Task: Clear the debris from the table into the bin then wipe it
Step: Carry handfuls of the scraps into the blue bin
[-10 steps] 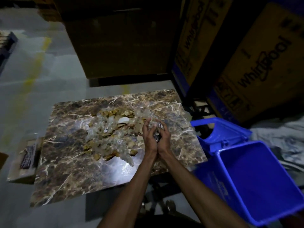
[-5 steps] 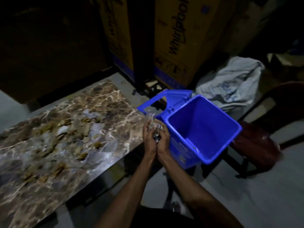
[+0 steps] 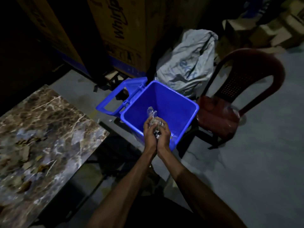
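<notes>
The left hand point(image 3: 150, 135) and right hand point(image 3: 163, 137) are cupped together, clutching a wad of debris point(image 3: 154, 123) over the near rim of the bin point(image 3: 177, 102). Left of the hands, the counter point(image 3: 69, 129) carries more scraps point(image 3: 24, 162). A chair point(image 3: 230, 109) stands right of the bin.
</notes>
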A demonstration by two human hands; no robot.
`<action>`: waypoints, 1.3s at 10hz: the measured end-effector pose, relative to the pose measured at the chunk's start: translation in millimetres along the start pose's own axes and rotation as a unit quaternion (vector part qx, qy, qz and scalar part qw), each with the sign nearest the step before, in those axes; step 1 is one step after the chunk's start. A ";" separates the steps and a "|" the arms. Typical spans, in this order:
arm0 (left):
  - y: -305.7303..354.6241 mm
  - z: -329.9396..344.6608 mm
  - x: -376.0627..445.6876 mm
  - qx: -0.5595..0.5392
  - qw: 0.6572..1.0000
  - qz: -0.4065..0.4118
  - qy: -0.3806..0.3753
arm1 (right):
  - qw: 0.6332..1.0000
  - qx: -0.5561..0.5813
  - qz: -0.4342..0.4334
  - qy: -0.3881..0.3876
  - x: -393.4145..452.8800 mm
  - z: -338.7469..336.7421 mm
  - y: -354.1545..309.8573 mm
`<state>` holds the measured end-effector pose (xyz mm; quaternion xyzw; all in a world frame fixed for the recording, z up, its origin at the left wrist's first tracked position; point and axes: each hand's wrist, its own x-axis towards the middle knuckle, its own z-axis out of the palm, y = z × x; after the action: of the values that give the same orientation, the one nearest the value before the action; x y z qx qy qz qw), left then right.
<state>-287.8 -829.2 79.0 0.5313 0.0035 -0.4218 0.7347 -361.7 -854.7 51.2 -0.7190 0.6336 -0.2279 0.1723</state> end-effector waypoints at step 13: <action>-131.3 76.8 159.6 -0.093 0.909 -0.178 0.365 | 0.686 0.261 0.360 -0.577 309.7 126.2 101.5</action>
<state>-300.9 -998.1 -62.0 0.5682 0.4048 -0.3202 0.6409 -348.5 -1180.3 -75.0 -0.3515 0.5342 0.1552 0.7530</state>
